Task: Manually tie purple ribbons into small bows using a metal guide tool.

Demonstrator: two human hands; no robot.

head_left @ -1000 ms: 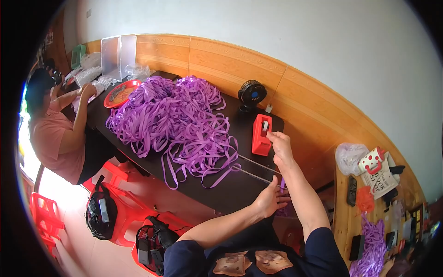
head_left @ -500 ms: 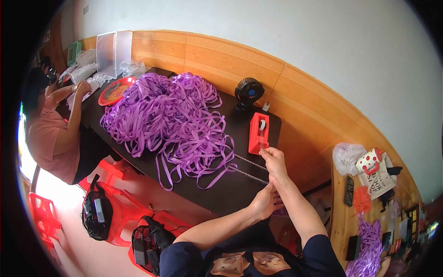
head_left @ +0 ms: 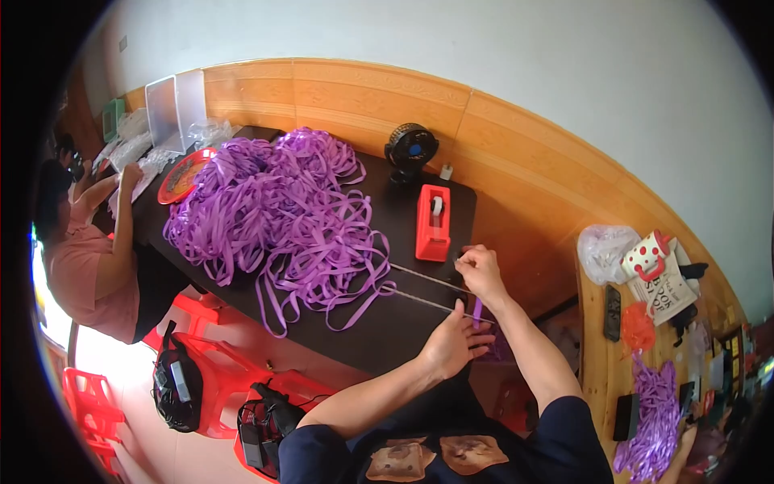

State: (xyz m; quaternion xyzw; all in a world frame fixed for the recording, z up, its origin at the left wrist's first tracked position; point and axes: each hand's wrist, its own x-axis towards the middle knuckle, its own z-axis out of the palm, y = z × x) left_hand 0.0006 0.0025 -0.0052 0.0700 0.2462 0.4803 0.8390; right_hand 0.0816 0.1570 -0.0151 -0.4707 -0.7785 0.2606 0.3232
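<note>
My right hand (head_left: 481, 272) is raised just off the table's right end, thumb and finger pinched on a small pale bit of tape (head_left: 459, 260). Below it, my left hand (head_left: 451, 345) has its thumb up and its fingers spread. The left thumb lies against the lower of two thin grey strands (head_left: 427, 302) that stretch from the ribbon pile past the table edge; cord or rod, I cannot tell. A short purple ribbon (head_left: 477, 310) shows just beyond that thumb. A red tape dispenser (head_left: 433, 242) with a white roll stands near my right hand.
A big heap of purple ribbon (head_left: 274, 202) covers the dark table (head_left: 347, 347). Behind are a black fan (head_left: 411, 149) and a red tray (head_left: 187, 175). A person (head_left: 89, 258) works at left. Red stools (head_left: 218, 387) bear black bags; a wooden table (head_left: 597, 387) stands right.
My right hand has come away from the tape dispenser, toward me and slightly down. My hands, crossed close together before, are now apart, and the purple ribbon shows between them. The view has shifted slightly.
</note>
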